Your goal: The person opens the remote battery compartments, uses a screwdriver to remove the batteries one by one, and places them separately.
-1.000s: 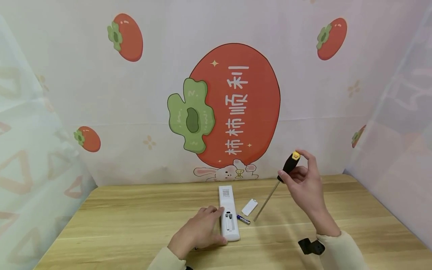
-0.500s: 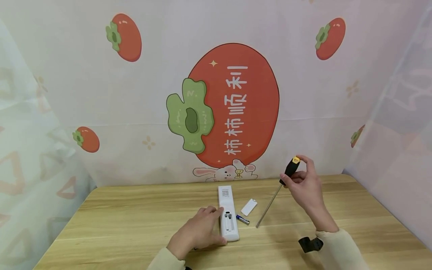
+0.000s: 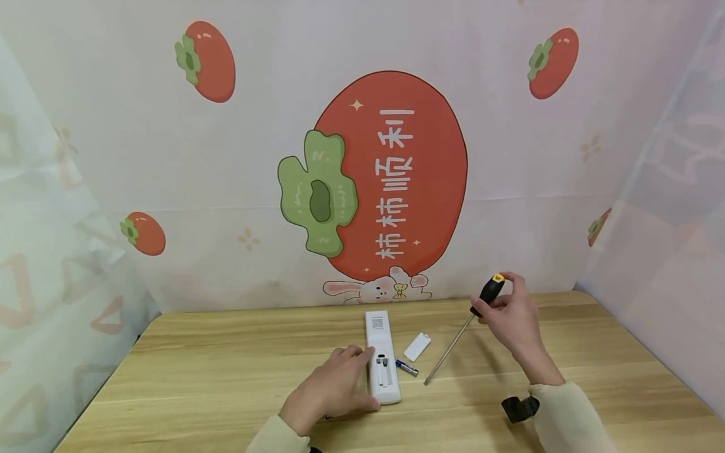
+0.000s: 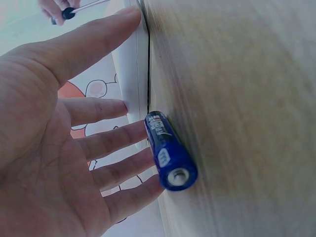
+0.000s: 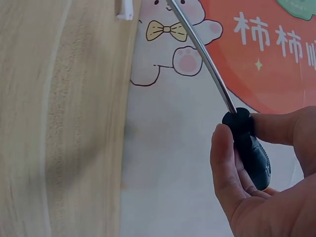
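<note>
A white remote control [image 3: 376, 340] lies back up on the table, its battery compartment uncovered. My left hand [image 3: 334, 385] lies along its left side; thumb and index fingertip touch that edge, fingers fairly straight. Beside those fingers, on the tabletop, is a blue battery [image 4: 170, 158], mostly hidden by the hand in the head view. My right hand [image 3: 512, 314] holds a screwdriver [image 3: 491, 289] by its black, yellow-ended handle between thumb and fingers. The shaft slants down to the left, with its tip low over the wood, right of the remote.
Another blue battery [image 3: 406, 367] lies against the remote's right side. A small white battery cover [image 3: 417, 347] rests behind it. The wooden table [image 3: 215, 365] ends at a printed backdrop [image 3: 255, 157], with cloth walls on both sides.
My right hand has come down with the screwdriver. The tip went lower and right, then back left. The left hand and the remote have stayed in place.
</note>
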Demonstrator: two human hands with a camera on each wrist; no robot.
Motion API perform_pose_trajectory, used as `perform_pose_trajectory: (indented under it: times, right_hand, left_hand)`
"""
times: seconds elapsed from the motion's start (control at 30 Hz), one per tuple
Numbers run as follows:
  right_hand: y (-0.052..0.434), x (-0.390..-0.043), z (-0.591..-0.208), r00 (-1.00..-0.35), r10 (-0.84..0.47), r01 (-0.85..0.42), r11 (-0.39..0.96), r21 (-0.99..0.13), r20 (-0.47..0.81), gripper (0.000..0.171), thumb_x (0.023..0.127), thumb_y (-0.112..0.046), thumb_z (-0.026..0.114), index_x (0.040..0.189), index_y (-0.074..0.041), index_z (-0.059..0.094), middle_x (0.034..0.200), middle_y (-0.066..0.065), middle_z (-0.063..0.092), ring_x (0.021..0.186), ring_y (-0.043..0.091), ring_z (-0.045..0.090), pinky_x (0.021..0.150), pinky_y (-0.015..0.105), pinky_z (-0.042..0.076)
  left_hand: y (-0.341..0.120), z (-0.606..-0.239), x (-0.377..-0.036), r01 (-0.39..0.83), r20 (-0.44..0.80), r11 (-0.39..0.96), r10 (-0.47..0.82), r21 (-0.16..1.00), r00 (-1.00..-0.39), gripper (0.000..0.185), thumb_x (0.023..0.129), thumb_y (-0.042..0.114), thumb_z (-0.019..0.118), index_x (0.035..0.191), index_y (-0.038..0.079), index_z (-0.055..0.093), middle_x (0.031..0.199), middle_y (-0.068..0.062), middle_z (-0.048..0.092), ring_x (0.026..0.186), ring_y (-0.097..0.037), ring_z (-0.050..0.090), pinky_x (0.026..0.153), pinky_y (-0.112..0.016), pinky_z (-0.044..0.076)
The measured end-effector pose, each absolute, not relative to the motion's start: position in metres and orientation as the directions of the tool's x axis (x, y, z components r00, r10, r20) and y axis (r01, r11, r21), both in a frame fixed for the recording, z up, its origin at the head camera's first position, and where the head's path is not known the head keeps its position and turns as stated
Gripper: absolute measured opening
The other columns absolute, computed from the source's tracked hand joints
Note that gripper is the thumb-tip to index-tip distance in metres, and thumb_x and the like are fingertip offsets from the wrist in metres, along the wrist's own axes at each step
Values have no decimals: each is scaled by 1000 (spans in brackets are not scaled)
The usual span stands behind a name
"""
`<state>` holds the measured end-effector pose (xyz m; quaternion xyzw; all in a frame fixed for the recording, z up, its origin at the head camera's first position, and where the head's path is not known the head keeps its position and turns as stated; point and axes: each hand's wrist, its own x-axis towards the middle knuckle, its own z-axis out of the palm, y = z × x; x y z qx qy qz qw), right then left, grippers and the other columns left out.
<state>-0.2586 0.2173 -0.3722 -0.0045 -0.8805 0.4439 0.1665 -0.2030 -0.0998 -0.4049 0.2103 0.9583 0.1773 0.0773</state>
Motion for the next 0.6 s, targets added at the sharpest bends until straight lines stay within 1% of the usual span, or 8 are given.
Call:
perform_pose_trajectory:
  times: [0.17,0.23,0.53,0.6]
  right_hand:
    - [220,-261,-379,-963,136,-98,623,-776,231,83,93,-22,74,151,8,23,86,18,69,66,27,73,56,28,53]
    - [221,-262,-382,-970,131,-77,634,-770,205,83,93,-22,74,150,10,21,85,17,70,67,29,74,55,28,52]
    - [227,-268,-393,-983,130,-10,662,-749,128,85,95,-30,71,147,14,20,76,8,72,68,28,72,60,31,47]
    - [228,-269,-395,-986,129,7,664,-748,105,85,95,-31,70,147,15,20,74,8,71,69,28,71,61,31,47]
  left_hand:
    - [-100,-405,-203,378,-70,850,431,368,-900,88,78,46,87,148,6,52,138,-13,56,127,-35,51,97,-53,52]
    - [-100,-405,-202,380,-65,849,431,367,-900,88,78,46,87,148,6,52,138,-14,56,127,-36,51,97,-53,52]
    - [-100,-405,-202,378,-70,848,432,372,-899,88,78,46,87,148,6,51,140,-14,54,129,-36,50,99,-55,50]
    - [-100,-405,-203,376,-74,847,432,375,-899,88,78,46,87,149,6,51,140,-14,54,130,-36,50,99,-55,50]
